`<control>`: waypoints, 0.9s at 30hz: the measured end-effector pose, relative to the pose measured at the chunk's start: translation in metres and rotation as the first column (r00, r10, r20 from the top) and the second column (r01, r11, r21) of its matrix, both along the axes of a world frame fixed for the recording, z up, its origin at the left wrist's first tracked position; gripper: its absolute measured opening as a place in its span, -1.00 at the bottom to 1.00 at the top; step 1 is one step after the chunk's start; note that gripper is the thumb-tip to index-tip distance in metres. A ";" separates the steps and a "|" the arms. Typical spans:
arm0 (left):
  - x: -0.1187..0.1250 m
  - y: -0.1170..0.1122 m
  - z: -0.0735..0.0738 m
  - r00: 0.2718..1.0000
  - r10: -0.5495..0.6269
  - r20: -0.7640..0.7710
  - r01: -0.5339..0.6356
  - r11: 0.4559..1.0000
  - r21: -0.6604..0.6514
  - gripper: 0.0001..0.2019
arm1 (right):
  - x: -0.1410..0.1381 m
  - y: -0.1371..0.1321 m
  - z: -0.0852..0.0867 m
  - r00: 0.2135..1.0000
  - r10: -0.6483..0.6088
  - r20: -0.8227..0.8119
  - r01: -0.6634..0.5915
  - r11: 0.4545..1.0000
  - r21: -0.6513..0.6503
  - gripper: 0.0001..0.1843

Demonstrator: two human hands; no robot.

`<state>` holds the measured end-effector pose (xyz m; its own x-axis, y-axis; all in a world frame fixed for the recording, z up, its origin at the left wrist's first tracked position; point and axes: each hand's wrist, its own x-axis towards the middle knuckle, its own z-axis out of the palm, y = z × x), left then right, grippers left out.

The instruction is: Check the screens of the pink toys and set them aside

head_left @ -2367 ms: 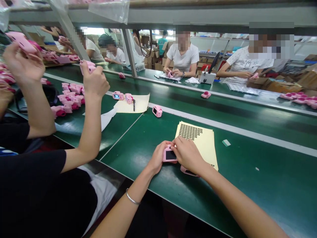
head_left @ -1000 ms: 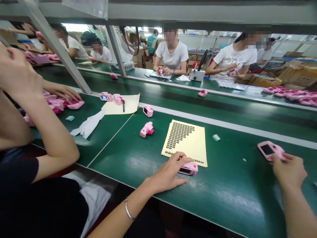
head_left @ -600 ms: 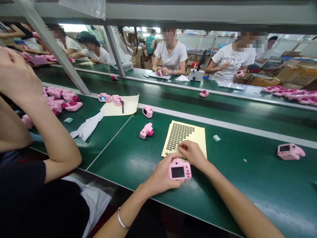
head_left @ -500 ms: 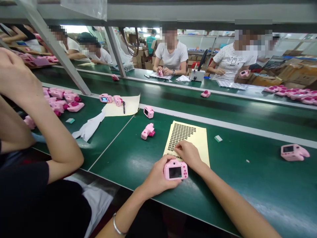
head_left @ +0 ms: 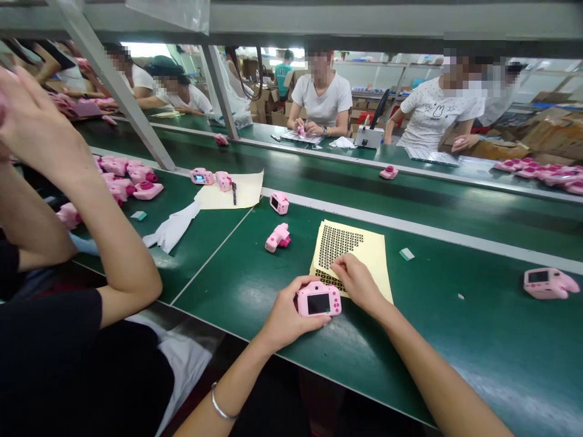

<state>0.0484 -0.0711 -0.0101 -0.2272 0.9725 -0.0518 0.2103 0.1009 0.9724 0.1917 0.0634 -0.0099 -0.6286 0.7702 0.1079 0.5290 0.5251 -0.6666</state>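
My left hand [head_left: 286, 312] holds a pink toy camera [head_left: 319, 299], its dark screen facing me and its lower edge near the bench. My right hand [head_left: 357, 282] reaches onto a cream sticker sheet [head_left: 371, 258] printed with rows of small black shapes. Its fingertips pinch together on the sheet, close to the camera's right side. Whether a sticker lies between them is too small to tell. Another pink camera [head_left: 546, 283] lies far to my right.
Two more pink cameras [head_left: 279, 203] stand beyond the sheet. A co-worker's arms [head_left: 109, 224] and a pile of pink cameras [head_left: 125, 176] are to my left, with white paper [head_left: 173, 227]. A raised grey-edged green shelf [head_left: 410, 200] runs across the far side.
My right hand no longer holds a camera, which now lies at the far right. My left hand has lifted the other camera from the sheet's lower edge, and my right fingers have moved onto the sheet.
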 end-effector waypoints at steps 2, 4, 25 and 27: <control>0.002 0.000 0.001 1.000 0.004 0.009 -0.004 1.000 -0.018 -0.40 | 0.008 -0.008 0.015 0.989 0.116 -0.092 -0.121 0.991 -0.051 -0.78; 0.004 0.002 0.002 1.000 0.006 0.002 -0.006 0.999 -0.036 -0.44 | 0.013 -0.017 0.025 0.968 0.208 -0.137 -0.217 0.975 -0.053 -0.79; 0.023 -0.025 0.036 0.996 -0.070 -0.050 0.063 0.989 -0.136 -0.38 | 0.035 -0.060 0.041 0.968 0.247 -0.032 -0.249 0.966 -0.070 -0.81; 0.025 -0.024 0.037 0.995 -0.077 -0.060 0.069 0.989 -0.130 -0.40 | 0.037 -0.059 0.041 0.969 0.247 -0.010 -0.247 0.969 -0.010 -0.81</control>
<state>0.0734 -0.0953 0.0266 -0.1626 0.9730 -0.1639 0.2842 0.2052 0.9365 0.2285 0.0042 0.0308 -0.7988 0.5921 0.1063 0.3781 0.6316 -0.6768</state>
